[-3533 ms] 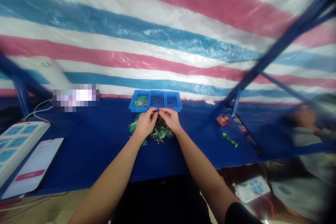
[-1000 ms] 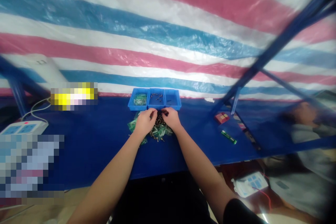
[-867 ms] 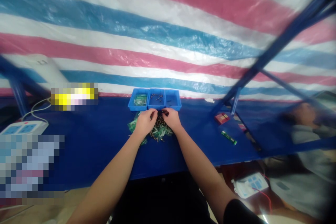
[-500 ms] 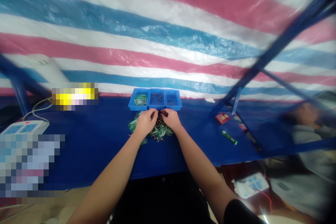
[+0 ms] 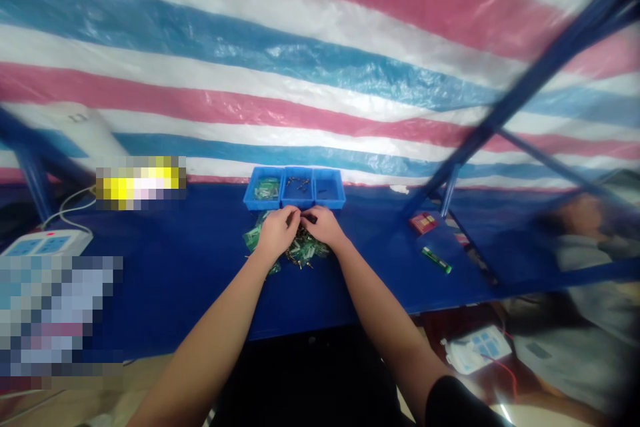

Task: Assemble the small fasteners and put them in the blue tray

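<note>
Head view | right hand (image 5: 325, 227) pinches small dark part (image 5: 311, 218) | left hand (image 5: 278, 231) curled beside it, grip unclear | pile (image 5: 306, 251) beneath both

Blue surface (image 5: 190, 280) runs across the lower middle of the frame. Dead center, toward the back edge, sits a blue three-compartment tray (image 5: 294, 203): green bits in the left slot, a few dark bits in the middle and right ones. Just in front of it is a loose pile of green and dark parts (image 5: 305, 252). Off to the right there's a small red box (image 5: 423, 221), with a green stick (image 5: 436, 260) near it. Far left, a white power strip (image 5: 47, 242) and its white cable (image 5: 70, 203).
</note>
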{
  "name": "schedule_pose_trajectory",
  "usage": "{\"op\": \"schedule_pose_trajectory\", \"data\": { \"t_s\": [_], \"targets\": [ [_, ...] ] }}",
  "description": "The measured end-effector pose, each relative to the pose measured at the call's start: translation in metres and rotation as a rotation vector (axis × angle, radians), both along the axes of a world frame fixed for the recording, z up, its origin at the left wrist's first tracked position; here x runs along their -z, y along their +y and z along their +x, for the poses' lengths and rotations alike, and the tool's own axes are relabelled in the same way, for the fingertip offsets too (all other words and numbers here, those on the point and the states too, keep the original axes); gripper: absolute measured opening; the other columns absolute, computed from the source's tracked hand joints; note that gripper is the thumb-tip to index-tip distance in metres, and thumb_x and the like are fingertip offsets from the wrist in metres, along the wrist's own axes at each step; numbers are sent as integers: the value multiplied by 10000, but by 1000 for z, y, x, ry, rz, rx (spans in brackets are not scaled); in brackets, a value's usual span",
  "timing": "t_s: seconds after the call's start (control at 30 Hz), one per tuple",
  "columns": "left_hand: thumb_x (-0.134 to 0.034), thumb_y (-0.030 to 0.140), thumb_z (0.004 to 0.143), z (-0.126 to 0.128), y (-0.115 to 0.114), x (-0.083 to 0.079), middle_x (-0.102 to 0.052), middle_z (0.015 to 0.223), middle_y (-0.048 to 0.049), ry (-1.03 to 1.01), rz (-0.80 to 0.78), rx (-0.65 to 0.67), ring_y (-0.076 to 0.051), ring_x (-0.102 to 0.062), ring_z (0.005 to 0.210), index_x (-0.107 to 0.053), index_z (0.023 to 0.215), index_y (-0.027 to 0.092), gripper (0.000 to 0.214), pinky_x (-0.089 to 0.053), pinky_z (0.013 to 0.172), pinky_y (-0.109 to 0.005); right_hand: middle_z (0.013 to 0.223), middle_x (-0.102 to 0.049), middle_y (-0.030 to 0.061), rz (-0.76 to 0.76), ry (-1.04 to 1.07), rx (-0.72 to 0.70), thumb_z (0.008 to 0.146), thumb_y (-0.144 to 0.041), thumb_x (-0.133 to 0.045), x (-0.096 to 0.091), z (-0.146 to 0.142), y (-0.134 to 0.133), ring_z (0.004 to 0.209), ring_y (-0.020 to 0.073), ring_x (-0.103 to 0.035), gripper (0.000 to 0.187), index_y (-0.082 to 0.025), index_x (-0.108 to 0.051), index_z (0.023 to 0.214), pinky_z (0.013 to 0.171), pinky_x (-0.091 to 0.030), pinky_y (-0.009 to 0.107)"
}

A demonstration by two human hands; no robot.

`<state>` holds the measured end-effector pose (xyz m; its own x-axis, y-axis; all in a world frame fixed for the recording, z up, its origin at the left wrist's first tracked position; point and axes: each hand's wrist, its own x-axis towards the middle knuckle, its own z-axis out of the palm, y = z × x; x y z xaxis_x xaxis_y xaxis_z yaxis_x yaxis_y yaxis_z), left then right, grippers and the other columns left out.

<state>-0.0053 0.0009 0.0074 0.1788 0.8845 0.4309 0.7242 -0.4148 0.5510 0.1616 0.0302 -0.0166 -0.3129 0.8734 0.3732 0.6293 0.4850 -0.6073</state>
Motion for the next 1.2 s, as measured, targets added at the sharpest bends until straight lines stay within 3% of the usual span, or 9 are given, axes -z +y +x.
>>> {"op": "schedule_pose_trajectory", "data": {
  "t_s": [0.33, 0.57, 0.83, 1.0, 1.2],
  "targets": [
    [-425, 336, 953, 1, 0, 0, -699, 790, -34, 8, 1, 4, -185, -634, 715, -654, 934, 220, 258, -452, 680, -283, 857, -726, 30, -83, 85, 8, 795, -180, -660, -2, -1, -2, 815, 184, -625, 184, -227, -746, 951, 784, -482, 306],
    [-428, 347, 956, 1, -1, 0, -703, 801, -36, 8, 7, 6, -189, -633, 732, -660, 945, 221, 264, -457, 700, -290, 889, -744, 9, -101, 307, 52, 772, -231, -696, 1, -3, -2, 853, 189, -660, 177, -250, -750, 939, 861, -509, 330],
    [-515, 354, 923, 1, 1, 2, -733, 861, -23, -88, -34, -14, -187, -675, 768, -588, 1228, 216, 342, -493, 737, -293, 1006, -745, 61, -263, 806, 4, 767, -376, -709, -7, -9, -4, 920, 200, -700, 310, -194, -717, 1018, 885, -554, 351],
    [-481, 346, 946, 1, 3, 5, -738, 933, -51, -44, 9, 26, -196, -673, 803, -658, 1110, 217, 273, -491, 772, -306, 983, -750, 55, -385, 952, -43, 758, -415, -721, -7, -11, -5, 798, 174, -698, 392, -210, -684, 1090, 816, -578, 354],
    [-493, 354, 940, 0, 2, 4, -731, 886, -39, -56, -10, 2, -190, -659, 758, -667, 1036, 222, 239, -478, 730, -294, 998, -749, 59, -405, 984, -75, 740, -414, -738, -5, -14, -5, 843, 181, -704, 380, -202, -693, 1052, 854, -574, 370]
  ]
}}
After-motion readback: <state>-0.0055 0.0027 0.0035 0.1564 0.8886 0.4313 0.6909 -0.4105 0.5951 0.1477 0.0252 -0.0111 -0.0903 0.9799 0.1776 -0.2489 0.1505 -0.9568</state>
